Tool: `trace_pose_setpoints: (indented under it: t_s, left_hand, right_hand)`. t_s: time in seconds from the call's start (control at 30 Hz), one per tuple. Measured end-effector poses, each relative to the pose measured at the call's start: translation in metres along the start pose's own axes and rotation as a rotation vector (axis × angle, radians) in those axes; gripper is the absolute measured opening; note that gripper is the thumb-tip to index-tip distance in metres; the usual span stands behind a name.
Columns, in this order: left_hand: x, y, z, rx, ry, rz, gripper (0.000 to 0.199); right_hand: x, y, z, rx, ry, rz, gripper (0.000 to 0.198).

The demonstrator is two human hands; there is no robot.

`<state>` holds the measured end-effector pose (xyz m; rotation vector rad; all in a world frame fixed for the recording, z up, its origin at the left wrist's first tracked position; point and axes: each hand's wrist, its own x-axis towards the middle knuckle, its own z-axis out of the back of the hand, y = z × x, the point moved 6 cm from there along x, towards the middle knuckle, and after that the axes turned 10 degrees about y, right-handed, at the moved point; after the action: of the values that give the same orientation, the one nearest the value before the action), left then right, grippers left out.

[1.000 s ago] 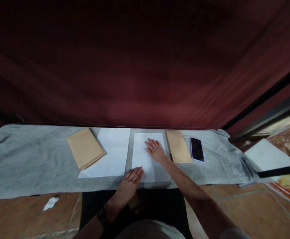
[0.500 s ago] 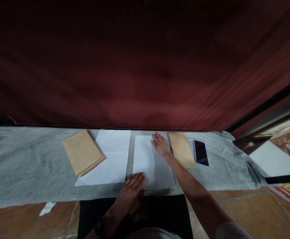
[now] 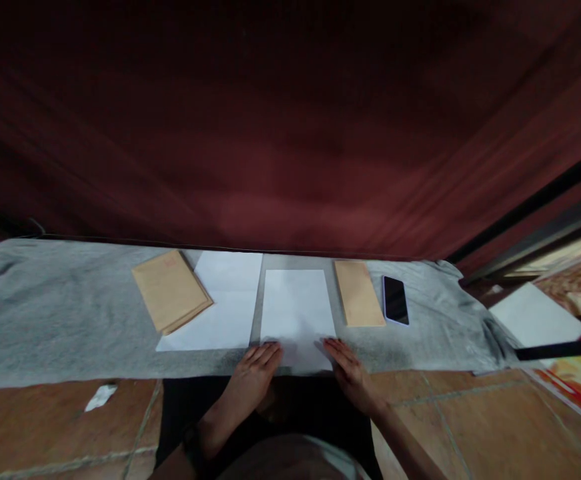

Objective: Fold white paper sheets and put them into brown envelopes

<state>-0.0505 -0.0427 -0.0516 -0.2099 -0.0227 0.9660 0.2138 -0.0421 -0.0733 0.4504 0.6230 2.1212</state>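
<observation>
Head view: I see left hand point(image 3: 253, 373) and right hand point(image 3: 349, 370) flat, fingers extended, gripping nothing, fingertips touching the near corners of the white sheet point(image 3: 296, 310) centred on the grey cloth point(image 3: 55, 313). Envelope point(image 3: 358, 293) just right, paper stack point(image 3: 220, 307) left; bare cloth far left.

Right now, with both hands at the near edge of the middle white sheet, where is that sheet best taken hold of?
Probably the two near corners of the white sheet, from the person's side. It lies flat on the grey cloth; the left hand and right hand already flank them. Its long sides sit close to other papers.
</observation>
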Motion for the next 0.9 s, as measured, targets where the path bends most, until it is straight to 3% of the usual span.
trace_pose_setpoints:
  t_s: [0.1, 0.2, 0.3, 0.5, 0.7, 0.9]
  left_hand:
    - [-0.004, 0.004, 0.007, -0.039, -0.021, 0.006, 0.047]
    - [-0.010, 0.009, 0.012, -0.104, -0.048, -0.015, 0.038]
    - [-0.016, 0.014, 0.011, -0.168, -0.064, -0.029, 0.035]
    - [-0.024, 0.035, 0.003, -0.240, -0.108, 0.031, 0.052]
    - [-0.026, 0.043, 0.006, -0.351, -0.199, 0.048, 0.025]
    - [-0.027, 0.039, 0.017, -0.342, -0.230, 0.081, 0.029]
  right_hand:
    - [-0.002, 0.006, 0.004, 0.065, 0.005, 0.042, 0.084]
    - [0.002, 0.002, 0.010, 0.092, 0.009, 0.012, 0.079]
    - [0.010, 0.000, 0.013, 0.085, 0.022, -0.005, 0.065]
    - [0.017, -0.001, 0.018, 0.155, -0.021, -0.046, 0.030]
    - [0.009, -0.001, 0.018, 0.148, -0.047, -0.050, 0.031]
    - [0.018, -0.002, 0.019, 0.144, 0.006, -0.121, 0.028]
